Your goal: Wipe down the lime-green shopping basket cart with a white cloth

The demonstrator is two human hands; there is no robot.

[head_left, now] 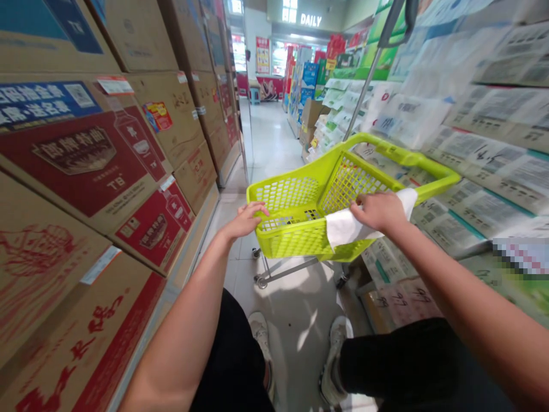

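Note:
A lime-green shopping cart [291, 247] with a perforated plastic basket stands sideways in front of me on a metal wheeled frame. At its left end my left hand [247, 220] grips the corner of the rim, fingers hooked over the edge. My right hand [381, 213] is closed on a white cloth [343, 230] draped over the near rim, toward the right. Part of the cloth hangs down the outside of the basket. The cart's handle [433, 182] extends to the right, beyond my right hand.
Stacked cardboard cartons [86, 154] wall the left side. Wrapped paper packs [484, 154] are piled closely on the right. A grey-handled pole [364, 91] rises behind the cart. Beyond runs a tiled aisle [268, 134] with a blue stool [254, 95] at its far end.

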